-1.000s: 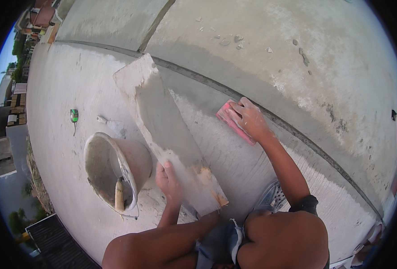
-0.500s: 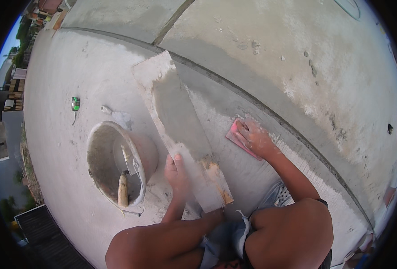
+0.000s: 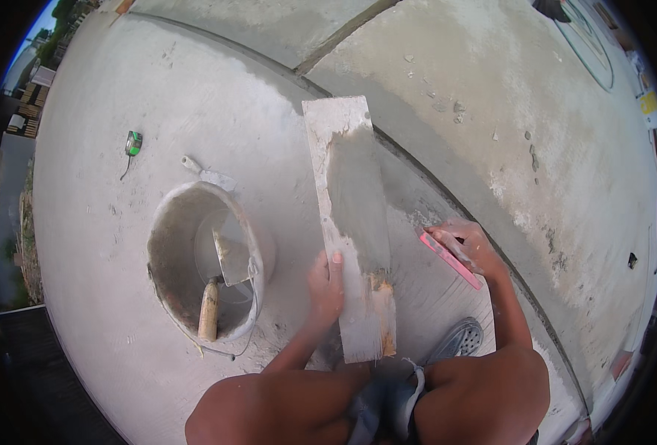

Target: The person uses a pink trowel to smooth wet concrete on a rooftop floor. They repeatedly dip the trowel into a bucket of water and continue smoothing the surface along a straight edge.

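My left hand (image 3: pixel 325 291) grips the lower left edge of a long, flat board (image 3: pixel 337 117), thumb on its top face. Wet grey mortar (image 3: pixel 360 200) covers much of that face, and the near end shows worn bare wood. To the right, my right hand (image 3: pixel 468 243) is closed on a pink float (image 3: pixel 451 259). The float is tilted, with its narrow edge showing, beside rough mortar along the groove (image 3: pixel 434 182). Whether its lower edge touches the concrete, I cannot tell.
Left of the board stands a mortar-stained bucket (image 3: pixel 151 248) with a wooden-handled trowel (image 3: pixel 208 310) inside. Behind it lie a small scraper (image 3: pixel 217 179) and a green-and-black tape measure (image 3: pixel 133 141). My grey clog (image 3: pixel 463 337) rests near my right forearm. A looped hose (image 3: pixel 607 70) lies far right.
The board has swung right, now pointing nearly straight away from me. My right hand has moved right, and the float has gone from lying flat to tilted. The view has shifted slightly.
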A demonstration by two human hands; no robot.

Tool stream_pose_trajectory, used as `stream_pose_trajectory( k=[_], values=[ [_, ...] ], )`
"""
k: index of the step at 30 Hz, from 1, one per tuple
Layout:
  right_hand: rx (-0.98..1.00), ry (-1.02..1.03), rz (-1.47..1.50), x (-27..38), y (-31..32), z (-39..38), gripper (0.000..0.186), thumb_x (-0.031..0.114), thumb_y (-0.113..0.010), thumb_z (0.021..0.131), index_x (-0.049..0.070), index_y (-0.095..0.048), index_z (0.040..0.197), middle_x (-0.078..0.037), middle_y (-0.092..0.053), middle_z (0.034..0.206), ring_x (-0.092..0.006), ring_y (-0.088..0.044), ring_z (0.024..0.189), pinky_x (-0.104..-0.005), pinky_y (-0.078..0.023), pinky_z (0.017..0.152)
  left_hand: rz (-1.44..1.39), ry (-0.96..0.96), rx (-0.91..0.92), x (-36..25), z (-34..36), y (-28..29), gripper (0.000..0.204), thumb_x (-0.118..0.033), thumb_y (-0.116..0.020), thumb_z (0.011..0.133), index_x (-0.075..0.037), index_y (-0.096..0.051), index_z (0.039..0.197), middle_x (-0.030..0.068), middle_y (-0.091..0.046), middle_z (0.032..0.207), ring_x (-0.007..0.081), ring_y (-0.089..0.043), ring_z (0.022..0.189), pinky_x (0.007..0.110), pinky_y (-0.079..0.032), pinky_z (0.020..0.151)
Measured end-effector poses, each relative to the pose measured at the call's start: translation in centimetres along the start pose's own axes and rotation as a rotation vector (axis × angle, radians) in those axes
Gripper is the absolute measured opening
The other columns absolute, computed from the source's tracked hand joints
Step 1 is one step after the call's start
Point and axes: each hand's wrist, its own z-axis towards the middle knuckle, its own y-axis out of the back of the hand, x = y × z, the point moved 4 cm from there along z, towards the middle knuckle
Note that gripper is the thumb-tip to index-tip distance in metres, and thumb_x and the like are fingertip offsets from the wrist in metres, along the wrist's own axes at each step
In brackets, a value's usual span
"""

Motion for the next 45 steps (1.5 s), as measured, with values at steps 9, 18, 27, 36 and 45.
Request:
stream_pose_trajectory(
  k=[9,18,27,36,45],
  values=[
    [-0.199,0.359,-0.172,9.3,7.3,14.5,0.029,0.026,-0.065,0.103,0.005,-0.077,0.119,-0.016,-0.066,0.090,-0.0287,-0.060,0.082,-0.0399,-0.050,0.079,-0.025,0.010,0.243,-2.2,0.5,-2.4,0.040,-0.032,-0.049,0.112,0.003,-0.066,0.118,0.0011,-0.064,0.092,0.0087,-0.054,0.088,0.029,-0.047,0.081],
    [0.146,0.116,0.204,7.3,-2.1,2.9,0.034,0.031,-0.058,0.108,0.004,-0.076,0.118,-0.011,-0.072,0.099,-0.0261,-0.064,0.089,-0.0385,-0.051,0.083,0.009,0.034,0.205,1.0,-0.1,-1.9,0.042,-0.033,-0.048,0.112,0.004,-0.064,0.123,0.0068,-0.068,0.097,0.0125,-0.059,0.090,0.031,-0.049,0.083],
    [-0.404,-0.279,1.382,-4.1,-3.6,-2.3,0.030,0.031,-0.063,0.106,0.007,-0.076,0.120,-0.004,-0.072,0.116,-0.0144,-0.068,0.098,-0.0344,-0.056,0.076,0.061,-0.018,0.007,-0.4,1.3,-0.3,0.039,-0.032,-0.047,0.113,0.003,-0.064,0.119,0.0039,-0.066,0.097,0.0093,-0.056,0.087,0.029,-0.049,0.079],
    [-0.540,0.138,-0.414,-1.3,-5.3,4.4,0.034,0.030,-0.070,0.098,0.005,-0.073,0.121,-0.014,-0.061,0.096,-0.0296,-0.065,0.086,-0.0410,-0.055,0.069,0.009,-0.047,-0.189,-1.6,-0.6,1.5,0.037,-0.030,-0.046,0.113,0.002,-0.063,0.116,0.0030,-0.065,0.098,0.0089,-0.057,0.088,0.028,-0.048,0.080],
    [-0.190,0.140,-0.262,-1.9,-4.5,2.2,0.041,0.032,-0.065,0.100,0.007,-0.066,0.133,-0.012,-0.058,0.107,-0.0304,-0.064,0.096,-0.0439,-0.057,0.082,0.056,-0.044,-0.196,-2.0,-1.1,1.2,0.038,-0.031,-0.046,0.114,0.003,-0.063,0.118,0.0041,-0.067,0.104,0.0096,-0.058,0.093,0.027,-0.048,0.086]
  ],
)
